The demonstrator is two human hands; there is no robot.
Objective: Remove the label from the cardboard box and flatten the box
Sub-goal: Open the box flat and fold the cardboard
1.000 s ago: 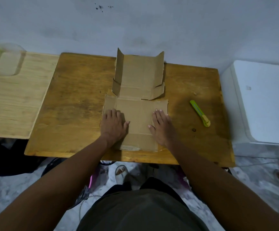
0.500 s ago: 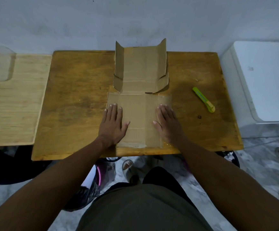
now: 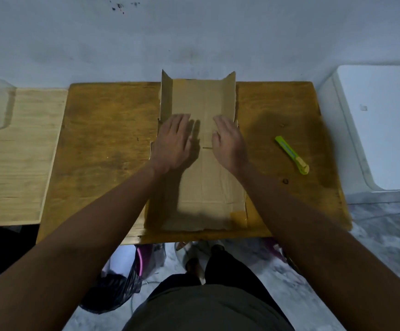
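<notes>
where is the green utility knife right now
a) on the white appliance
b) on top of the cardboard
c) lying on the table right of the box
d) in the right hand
c: the green utility knife lies alone on the wooden table, right of the opened cardboard box, and neither the right hand nor the left hand touches it.

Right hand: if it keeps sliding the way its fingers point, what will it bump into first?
Probably the upright side flap at the far right of the opened brown cardboard box. The right hand lies flat, fingers pointing toward the pale wall behind; the flap stands just ahead, though depth is unclear.
</notes>
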